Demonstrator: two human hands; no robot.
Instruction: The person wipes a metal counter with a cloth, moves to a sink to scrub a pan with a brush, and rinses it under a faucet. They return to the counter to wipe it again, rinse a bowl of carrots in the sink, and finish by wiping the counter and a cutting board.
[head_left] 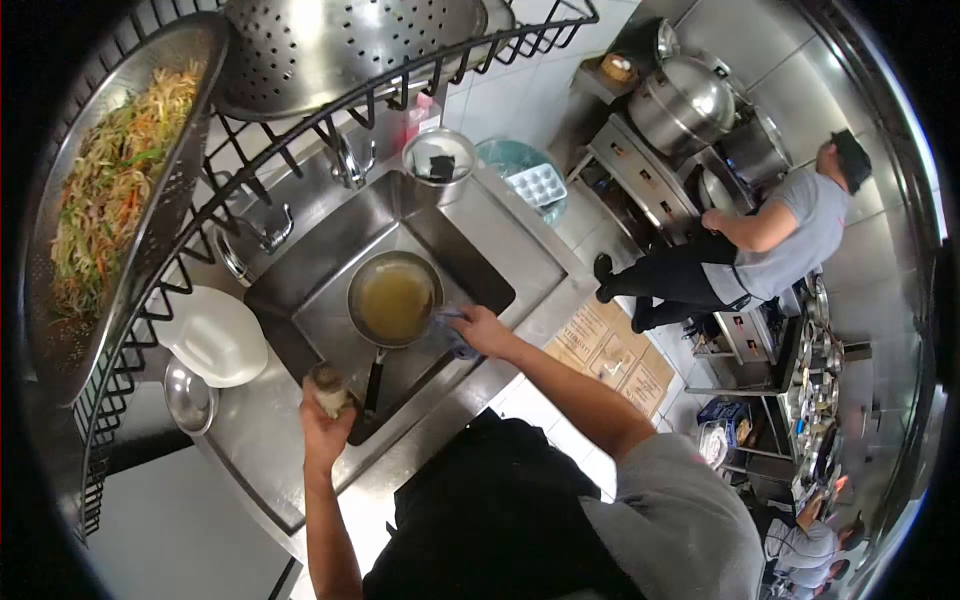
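Farthest left, a perforated tray of shredded vegetables (110, 190) leans on a black wire rack (215, 215), which overhangs the counter at the sink's 9 o'clock. Below it a white bowl (215, 335) and a small steel bowl (188, 397) crowd the counter's left edge. The left hand (325, 415) rises from 6 o'clock, forearm upright, fingers clamped round a small pale object (329, 390), just beside the pan's black handle (373, 382) at the sink's front lip. A frying pan (393, 298) of yellowish liquid sits in the middle of the steel sink (330, 240), with open basin floor around it. The right hand (482, 330) reaches in from 4 o'clock, arm stretched, fingers closed on a blue cloth (455, 335) pressed to the pan's rim at its 4 o'clock. A tap (350, 160) and a round steel container (438, 155) stand at 12 o'clock. Far right, well apart, a co-worker (790, 235) faces the stoves.
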